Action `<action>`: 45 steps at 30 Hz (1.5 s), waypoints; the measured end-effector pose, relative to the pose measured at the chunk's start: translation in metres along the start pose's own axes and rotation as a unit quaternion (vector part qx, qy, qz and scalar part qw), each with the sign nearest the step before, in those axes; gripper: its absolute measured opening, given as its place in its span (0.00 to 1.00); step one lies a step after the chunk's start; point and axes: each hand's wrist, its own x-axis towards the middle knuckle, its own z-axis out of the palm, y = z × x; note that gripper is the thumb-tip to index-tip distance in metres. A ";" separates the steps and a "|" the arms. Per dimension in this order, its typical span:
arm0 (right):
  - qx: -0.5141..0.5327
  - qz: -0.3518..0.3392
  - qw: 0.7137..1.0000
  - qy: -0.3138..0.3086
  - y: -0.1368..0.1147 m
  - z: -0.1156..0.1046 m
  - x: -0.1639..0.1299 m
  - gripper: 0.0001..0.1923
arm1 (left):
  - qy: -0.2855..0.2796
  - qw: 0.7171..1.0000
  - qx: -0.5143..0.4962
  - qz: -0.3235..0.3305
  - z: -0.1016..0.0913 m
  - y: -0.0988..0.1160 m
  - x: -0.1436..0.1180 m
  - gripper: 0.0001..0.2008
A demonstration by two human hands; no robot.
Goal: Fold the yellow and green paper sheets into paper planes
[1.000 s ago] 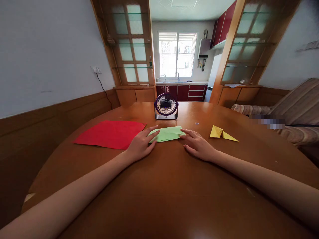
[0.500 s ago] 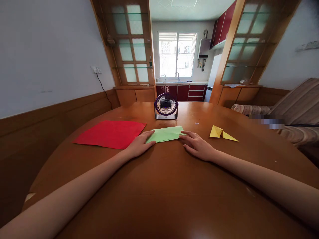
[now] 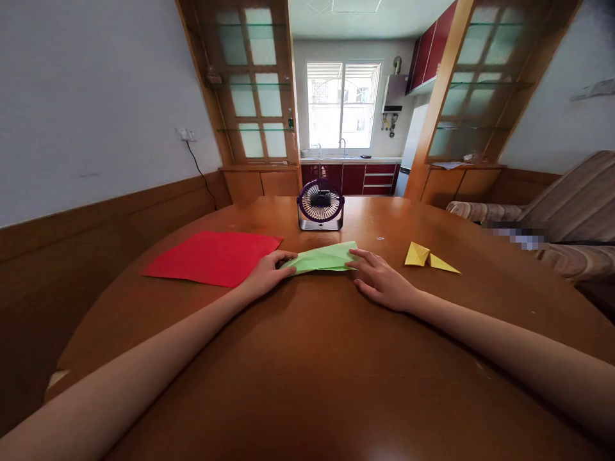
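green paper (image 3: pixel 323 258) left edge pinched by left hand (image 3: pixel 265 276)

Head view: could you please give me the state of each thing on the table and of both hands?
Green paper: folded, left end lifted.
Red paper: lying flat.
Yellow paper: folded, untouched.
Fan: upright; running or not, cannot tell.
Left hand: pinching green paper.
Right hand: open, fingertips on green paper.

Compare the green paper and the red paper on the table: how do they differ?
The green paper is folded narrow; the red paper lies as an open flat sheet. The left hand and right hand touch the green paper; the red paper lies untouched. Both lie on the wooden table.
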 end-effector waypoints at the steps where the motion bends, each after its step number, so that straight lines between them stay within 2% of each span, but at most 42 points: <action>1: 0.000 -0.002 1.000 0.000 0.000 0.000 0.000 0.19 | 0.002 1.000 -0.014 -0.004 0.000 0.001 0.000 0.26; 7: -0.004 -0.018 1.000 0.015 0.000 0.000 -0.001 0.18 | 0.057 0.997 -0.052 -0.017 0.005 0.002 0.000 0.22; 15: -0.014 -0.092 0.994 0.055 -0.001 -0.002 -0.001 0.16 | 0.142 0.967 -0.205 -0.056 0.005 0.007 -0.001 0.22; 19: -0.033 -0.120 0.990 0.064 -0.003 -0.005 0.001 0.22 | 0.172 0.948 -0.259 -0.064 0.004 0.011 -0.003 0.21; 23: -0.033 -0.112 0.990 0.073 -0.005 -0.007 0.002 0.29 | 0.194 0.937 -0.281 -0.068 0.004 0.011 -0.002 0.20; 28: -0.023 -0.062 0.997 0.029 -0.002 -0.003 0.001 0.29 | 0.204 0.931 -0.294 -0.075 0.004 0.011 0.000 0.20; 35: 0.035 0.015 0.999 -0.036 0.000 0.000 0.001 0.22 | 0.206 0.929 -0.299 -0.071 0.005 0.014 0.000 0.22; 45: 0.040 -0.067 0.996 -0.031 -0.006 -0.008 0.003 0.13 | 0.175 0.922 -0.343 -0.033 0.012 0.020 -0.002 0.26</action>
